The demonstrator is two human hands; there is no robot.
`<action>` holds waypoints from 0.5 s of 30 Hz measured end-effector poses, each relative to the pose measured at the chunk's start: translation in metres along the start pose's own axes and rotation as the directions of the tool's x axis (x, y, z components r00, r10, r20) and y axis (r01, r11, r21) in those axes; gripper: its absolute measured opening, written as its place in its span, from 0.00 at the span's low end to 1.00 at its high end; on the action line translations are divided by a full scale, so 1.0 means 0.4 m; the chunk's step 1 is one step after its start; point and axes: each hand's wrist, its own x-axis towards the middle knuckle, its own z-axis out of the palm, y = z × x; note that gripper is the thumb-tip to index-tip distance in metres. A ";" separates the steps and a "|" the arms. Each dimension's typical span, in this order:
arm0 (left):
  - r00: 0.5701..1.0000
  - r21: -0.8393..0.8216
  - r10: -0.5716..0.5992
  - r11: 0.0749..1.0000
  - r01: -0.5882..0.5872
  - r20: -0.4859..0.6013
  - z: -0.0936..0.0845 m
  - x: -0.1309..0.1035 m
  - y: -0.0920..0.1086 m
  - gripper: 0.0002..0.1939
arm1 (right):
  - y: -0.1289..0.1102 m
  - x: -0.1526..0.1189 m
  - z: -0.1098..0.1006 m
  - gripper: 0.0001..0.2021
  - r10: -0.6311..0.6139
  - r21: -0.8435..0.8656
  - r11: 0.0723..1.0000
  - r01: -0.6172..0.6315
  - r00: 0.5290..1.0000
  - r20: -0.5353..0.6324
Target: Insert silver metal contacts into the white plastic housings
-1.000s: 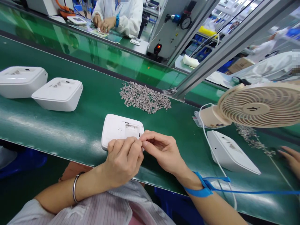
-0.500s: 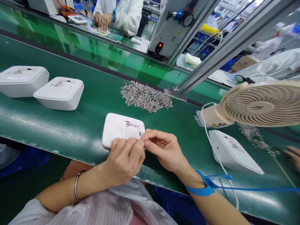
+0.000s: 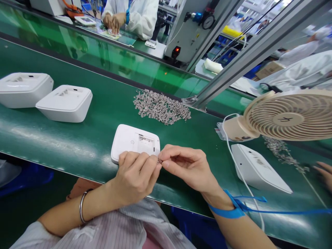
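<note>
My left hand (image 3: 138, 174) is closed, palm down, with its fingers curled in front of a white plastic housing (image 3: 124, 138). At its fingertips shows a small silvery metal piece (image 3: 159, 161), too small to make out its exact shape. My right hand (image 3: 190, 167) pinches the same piece between thumb and forefinger, so both hands meet there. The housing lies flat on the green bench, its open battery compartment (image 3: 146, 141) facing up; my left hand hides its near edge. Behind it is a heap of similar small metal pieces (image 3: 162, 107).
Two white housings (image 3: 66, 103) stand at the left. At the right are a beige fan (image 3: 285, 117) with a white cable, another housing (image 3: 259, 169) and a second metal heap (image 3: 284, 152). Another person's hand (image 3: 324, 173) shows at the right edge; a co-worker's hands (image 3: 114, 23) are across the bench.
My right hand has shifted slightly to the right, and the metal piece now shows between the fingertips. The housing has slid a little left.
</note>
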 end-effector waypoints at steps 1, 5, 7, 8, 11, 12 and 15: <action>1.000 -0.003 -0.006 1.000 0.006 0.002 0.000 0.000 -0.001 0.06 | -0.002 0.000 -0.002 0.02 -0.028 -0.046 0.999 0.029 0.999 0.024; 1.000 0.007 -0.025 1.000 0.025 -0.002 0.001 0.000 0.001 0.07 | -0.005 -0.001 -0.005 0.04 -0.169 -0.254 0.949 0.184 0.982 0.081; 0.999 0.015 -0.033 0.999 0.033 0.000 0.002 0.001 0.002 0.06 | -0.004 -0.003 -0.005 0.05 -0.216 -0.335 0.912 0.237 0.971 0.097; 0.999 0.019 -0.036 0.999 0.036 -0.002 0.002 0.001 0.002 0.06 | -0.004 -0.004 -0.004 0.05 -0.230 -0.367 0.895 0.253 0.967 0.105; 0.999 0.036 -0.045 0.998 0.045 -0.020 0.004 0.002 0.003 0.07 | -0.005 -0.006 -0.001 0.06 -0.253 -0.426 0.858 0.286 0.958 0.135; 0.998 0.046 -0.051 0.998 0.052 -0.029 0.005 0.002 0.004 0.07 | -0.004 -0.005 0.001 0.06 -0.252 -0.438 0.851 0.291 0.957 0.144; 0.994 0.151 -0.072 0.985 0.084 -0.080 0.012 0.000 0.007 0.09 | 0.010 0.003 0.005 0.06 -0.260 -0.489 0.826 0.280 0.959 0.111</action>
